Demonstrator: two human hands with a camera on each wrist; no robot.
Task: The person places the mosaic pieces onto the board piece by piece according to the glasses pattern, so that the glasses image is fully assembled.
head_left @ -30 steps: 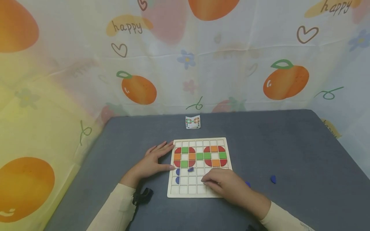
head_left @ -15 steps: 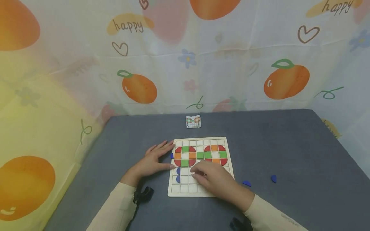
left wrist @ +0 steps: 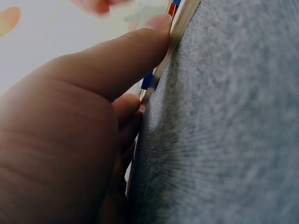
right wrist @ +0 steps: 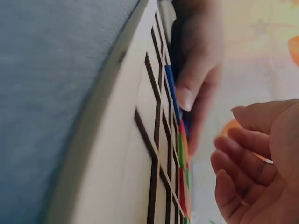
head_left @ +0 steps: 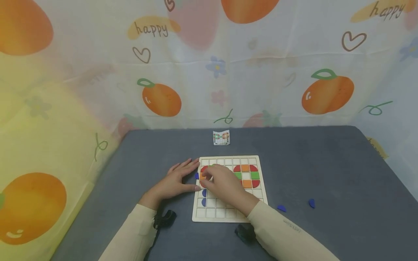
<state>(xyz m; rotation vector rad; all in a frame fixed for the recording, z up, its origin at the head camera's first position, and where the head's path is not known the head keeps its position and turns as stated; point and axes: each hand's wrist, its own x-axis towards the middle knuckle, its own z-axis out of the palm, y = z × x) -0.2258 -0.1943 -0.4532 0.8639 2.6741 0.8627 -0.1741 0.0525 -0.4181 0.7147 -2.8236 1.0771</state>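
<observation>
A wooden grid board (head_left: 222,214) lies on the dark table, with red, orange and green tiles in its upper rows. Two blue rounded tiles (head_left: 204,198) sit in its left column. My left hand (head_left: 174,183) rests along the left edge, fingers extended and thumb at the rim. Between that thumb and forefinger, another blue tile (head_left: 197,175) lies at the rim; it also shows below the thumb in the left wrist view (left wrist: 147,80). Above the upper left tiles hovers my right hand (head_left: 225,181), its fingers loosely bent with nothing between them in the right wrist view.
Two loose blue tiles, one (head_left: 281,208) near the board and another (head_left: 311,203) farther out, lie to the right. A small pattern card (head_left: 221,137) stands behind the board. A printed curtain (head_left: 196,72) hangs beyond the table's back edge.
A blue tile has shifted from over the board's middle to its left rim. My right hand has moved left and farther back across the board. The left hand keeps its place.
</observation>
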